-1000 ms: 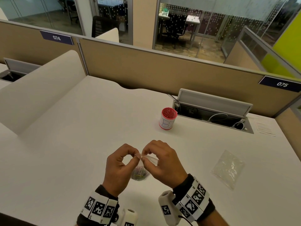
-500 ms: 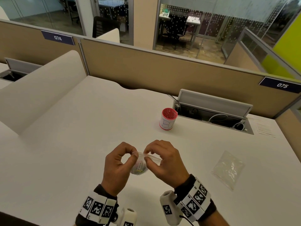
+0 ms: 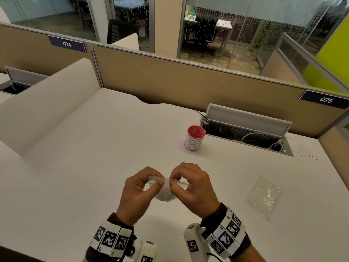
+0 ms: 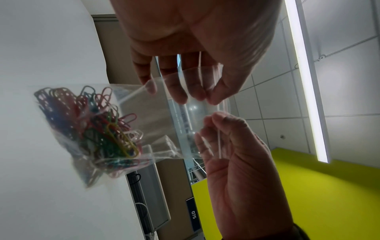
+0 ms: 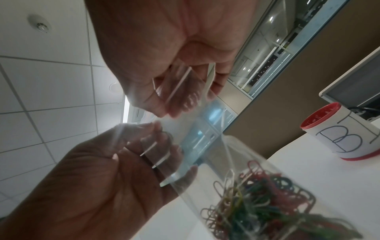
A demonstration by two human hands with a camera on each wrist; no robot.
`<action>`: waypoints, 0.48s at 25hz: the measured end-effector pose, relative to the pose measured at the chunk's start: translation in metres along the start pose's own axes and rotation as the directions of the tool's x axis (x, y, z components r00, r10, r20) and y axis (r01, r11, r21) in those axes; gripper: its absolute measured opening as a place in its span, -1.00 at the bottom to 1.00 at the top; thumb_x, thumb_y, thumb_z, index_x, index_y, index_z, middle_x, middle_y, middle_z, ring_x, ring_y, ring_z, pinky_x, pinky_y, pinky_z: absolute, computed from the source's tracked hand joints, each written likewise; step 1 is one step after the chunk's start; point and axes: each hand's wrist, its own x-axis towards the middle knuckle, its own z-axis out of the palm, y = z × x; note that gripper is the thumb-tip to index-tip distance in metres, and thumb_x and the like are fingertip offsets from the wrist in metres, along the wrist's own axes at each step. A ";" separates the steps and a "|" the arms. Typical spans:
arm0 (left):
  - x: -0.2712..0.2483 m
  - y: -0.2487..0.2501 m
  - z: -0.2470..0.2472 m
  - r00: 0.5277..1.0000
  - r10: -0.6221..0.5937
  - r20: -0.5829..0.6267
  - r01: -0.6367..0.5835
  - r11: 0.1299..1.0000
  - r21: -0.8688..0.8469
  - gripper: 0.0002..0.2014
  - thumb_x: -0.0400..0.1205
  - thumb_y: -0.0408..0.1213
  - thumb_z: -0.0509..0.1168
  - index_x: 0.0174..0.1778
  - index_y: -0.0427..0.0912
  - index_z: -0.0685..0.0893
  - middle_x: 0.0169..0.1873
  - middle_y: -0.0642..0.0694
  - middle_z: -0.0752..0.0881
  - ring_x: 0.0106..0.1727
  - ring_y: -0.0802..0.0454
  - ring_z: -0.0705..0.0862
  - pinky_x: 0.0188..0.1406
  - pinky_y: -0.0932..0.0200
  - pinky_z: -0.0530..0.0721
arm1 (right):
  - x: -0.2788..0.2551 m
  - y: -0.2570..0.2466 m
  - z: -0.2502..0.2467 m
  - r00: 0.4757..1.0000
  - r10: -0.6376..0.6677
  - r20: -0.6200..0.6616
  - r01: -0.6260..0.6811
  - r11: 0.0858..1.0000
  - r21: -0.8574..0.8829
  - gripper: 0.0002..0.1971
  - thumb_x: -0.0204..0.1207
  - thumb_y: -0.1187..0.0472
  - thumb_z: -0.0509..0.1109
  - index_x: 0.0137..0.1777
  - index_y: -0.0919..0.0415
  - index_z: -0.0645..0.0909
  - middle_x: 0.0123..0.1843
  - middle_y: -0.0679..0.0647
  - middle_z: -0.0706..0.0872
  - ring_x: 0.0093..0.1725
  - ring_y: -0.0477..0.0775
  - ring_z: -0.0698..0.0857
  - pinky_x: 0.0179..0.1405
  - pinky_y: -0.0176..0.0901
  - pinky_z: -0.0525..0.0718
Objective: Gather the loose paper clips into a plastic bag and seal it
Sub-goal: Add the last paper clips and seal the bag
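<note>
Plastic bag [image 3: 167,188]: small, clear, held up just above the white surface [image 3: 94,167] at the near centre, mouth edge uppermost.
Paper clips [image 4: 98,129]: many colours, bunched in the bottom of the bag.
Left hand [image 3: 137,193]: fingers curled, thumb and forefinger pinching the bag's top strip near its middle.
Right hand [image 3: 196,188]: fingers curled likewise, thumb and forefinger pinching the same strip just beside the left hand's pinch; the fingertips of the two hands nearly touch.
Second bag [image 3: 264,195]: clear, lying flat on the surface to the right, well apart from the hands.
Red cup [image 3: 194,138]: upright at the far centre, white label with hand-drawn letters, red rim and base.
Cable tray [image 3: 245,133]: recessed in the surface just right of the cup, lid raised, cables inside.
</note>
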 end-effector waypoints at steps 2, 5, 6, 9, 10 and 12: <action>0.000 -0.001 0.001 1.000 0.005 0.008 -0.005 1.000 0.003 -0.89 0.45 -0.12 0.35 -0.26 -0.05 0.74 -0.31 -0.08 0.75 -0.20 -0.07 0.70 -0.19 0.06 0.69 | 0.000 -0.001 0.000 1.000 0.018 0.000 -0.018 1.000 0.022 -0.93 0.37 0.15 0.34 -0.29 0.09 0.60 -0.31 -0.15 0.66 -0.26 -0.14 0.59 -0.19 -0.11 0.59; 0.000 -0.002 0.000 1.000 -0.007 0.011 0.008 1.000 -0.023 -0.87 0.45 -0.10 0.36 -0.27 -0.05 0.73 -0.30 -0.09 0.74 -0.21 -0.06 0.69 -0.20 0.13 0.68 | 0.000 0.000 -0.002 0.999 0.027 0.022 -0.028 0.999 0.045 -0.93 0.39 0.14 0.36 -0.28 0.08 0.60 -0.30 -0.17 0.67 -0.25 -0.16 0.60 -0.19 -0.12 0.60; 0.000 -0.001 0.000 1.000 -0.012 0.007 0.012 0.999 -0.030 -0.87 0.44 -0.10 0.36 -0.29 -0.06 0.73 -0.31 -0.11 0.73 -0.22 -0.06 0.68 -0.21 0.15 0.66 | -0.001 0.000 -0.002 0.999 0.028 0.030 -0.030 0.998 0.053 -0.94 0.39 0.14 0.37 -0.28 0.08 0.61 -0.29 -0.17 0.67 -0.24 -0.16 0.60 -0.18 -0.13 0.60; 0.001 0.000 0.000 0.999 -0.012 -0.035 0.010 0.999 -0.044 -0.87 0.42 -0.11 0.34 -0.33 -0.07 0.71 -0.34 -0.09 0.70 -0.25 -0.05 0.66 -0.25 0.20 0.62 | -0.003 0.001 0.000 0.998 0.040 0.046 -0.042 0.999 0.035 -0.96 0.40 0.13 0.38 -0.23 0.05 0.62 -0.27 -0.17 0.68 -0.22 -0.15 0.60 -0.16 -0.16 0.58; 0.001 0.001 0.000 0.999 -0.013 -0.053 0.010 0.999 -0.052 -0.87 0.41 -0.11 0.34 -0.35 -0.07 0.70 -0.35 -0.07 0.70 -0.26 -0.03 0.65 -0.27 0.23 0.61 | -0.003 0.003 0.000 0.998 0.044 0.043 -0.045 0.999 0.018 -0.96 0.40 0.12 0.38 -0.23 0.04 0.61 -0.27 -0.16 0.68 -0.22 -0.14 0.60 -0.17 -0.15 0.58; 0.002 0.002 0.000 0.997 -0.007 -0.075 0.002 0.998 -0.062 -0.87 0.39 -0.11 0.33 -0.37 -0.08 0.68 -0.36 -0.07 0.68 -0.28 0.02 0.64 -0.32 0.28 0.60 | -0.005 0.006 -0.001 0.998 0.043 0.035 -0.043 0.999 0.005 -0.94 0.42 0.12 0.38 -0.25 0.05 0.59 -0.29 -0.15 0.67 -0.24 -0.12 0.59 -0.19 -0.11 0.58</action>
